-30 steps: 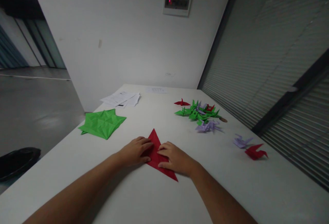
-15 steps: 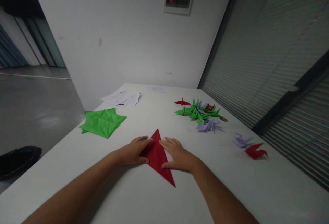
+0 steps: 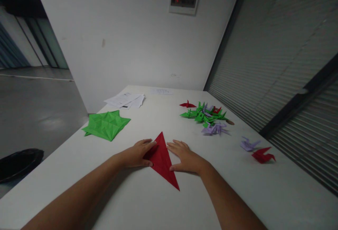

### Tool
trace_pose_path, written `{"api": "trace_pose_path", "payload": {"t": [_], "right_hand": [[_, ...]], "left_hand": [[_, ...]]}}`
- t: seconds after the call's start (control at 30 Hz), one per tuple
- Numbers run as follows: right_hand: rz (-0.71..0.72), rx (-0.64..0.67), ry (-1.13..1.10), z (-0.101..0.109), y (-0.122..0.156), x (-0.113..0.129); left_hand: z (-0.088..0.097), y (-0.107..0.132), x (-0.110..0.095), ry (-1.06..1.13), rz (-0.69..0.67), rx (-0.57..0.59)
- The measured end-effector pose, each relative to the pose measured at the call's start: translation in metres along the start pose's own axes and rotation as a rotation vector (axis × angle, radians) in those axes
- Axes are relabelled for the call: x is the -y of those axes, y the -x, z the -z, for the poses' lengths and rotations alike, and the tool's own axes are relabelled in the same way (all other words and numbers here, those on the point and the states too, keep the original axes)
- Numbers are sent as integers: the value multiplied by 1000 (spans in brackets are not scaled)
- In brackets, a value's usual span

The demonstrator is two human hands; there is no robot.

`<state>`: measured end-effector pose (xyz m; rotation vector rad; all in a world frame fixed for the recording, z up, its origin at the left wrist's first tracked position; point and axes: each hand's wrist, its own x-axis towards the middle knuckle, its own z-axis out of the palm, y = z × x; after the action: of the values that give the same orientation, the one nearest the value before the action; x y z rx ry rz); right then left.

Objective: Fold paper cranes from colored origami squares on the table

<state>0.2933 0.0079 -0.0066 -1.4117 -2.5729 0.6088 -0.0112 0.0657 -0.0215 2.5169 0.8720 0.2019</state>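
A red sheet of origami paper (image 3: 163,157), folded into a triangle, lies flat on the white table (image 3: 148,201) in front of me. My left hand (image 3: 139,153) rests over its left side, with the thumb and fingertips on the paper and the fingers stretched out. On the opposite side, my right hand (image 3: 185,156) lies with spread fingers along the right edge; its thumb touches the paper near the lower part. The hidden left corner of the triangle is under my left hand.
Creased green paper sheets (image 3: 107,126) lie at the left, with white printed papers (image 3: 125,100) behind them. Folded green cranes (image 3: 204,115) are heaped at the right among purple and red ones. A purple crane (image 3: 248,144) and a red crane (image 3: 264,155) sit nearer the right edge.
My right hand has shifted slightly to the right, its fingertips sliding off the paper to its right edge. My left hand and the red paper have barely moved.
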Motion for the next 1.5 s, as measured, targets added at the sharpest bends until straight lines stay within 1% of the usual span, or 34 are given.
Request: {"api": "trace_pose_path", "payload": {"t": [0.1, 0.17, 0.3, 0.4, 0.47, 0.53, 0.6, 0.73, 0.87, 0.97, 1.03, 1.1, 1.2, 1.27, 1.4, 1.5], "right_hand": [[10, -10, -25, -1, 0, -1], [16, -14, -35, -3, 0, -3], [20, -12, -28, -4, 0, -4], [16, -8, -15, -4, 0, -3], [14, -9, -16, -3, 0, -2], [13, -9, -21, -2, 0, -1], [12, -8, -25, -1, 1, 0], [8, -9, -38, 0, 1, 0], [7, -14, -58, -1, 1, -2], [-5, -25, -94, -2, 1, -2], [-30, -80, -147, -4, 0, -2], [-53, -181, -221, -8, -3, -4], [-49, -341, -347, -14, -8, -9], [-47, -403, -438, -16, -12, -11], [-68, -475, -684, -15, -19, -12], [-99, -544, -973, -17, -23, -7]], "left_hand": [[2, 0, 0, 4, -69, -37], [2, 0, 0, 12, -73, -85], [4, -1, -2, 58, -10, -187], [7, -4, -6, 81, 63, -256], [10, -6, -8, 116, 133, -252], [13, -7, -10, 174, 194, -215], [15, -7, -11, 225, 227, -185], [15, -5, -14, 240, 228, -167], [13, -5, -13, 226, 188, -153], [13, -6, -9, 267, 173, -180], [13, -7, -8, 298, 179, -214], [13, -7, -6, 325, 182, -236], [13, -8, -5, 366, 176, -256], [12, -7, -5, 424, 158, -275], [13, -6, -9, 535, 44, -340], [17, -4, -14, 545, -47, -402]]}}
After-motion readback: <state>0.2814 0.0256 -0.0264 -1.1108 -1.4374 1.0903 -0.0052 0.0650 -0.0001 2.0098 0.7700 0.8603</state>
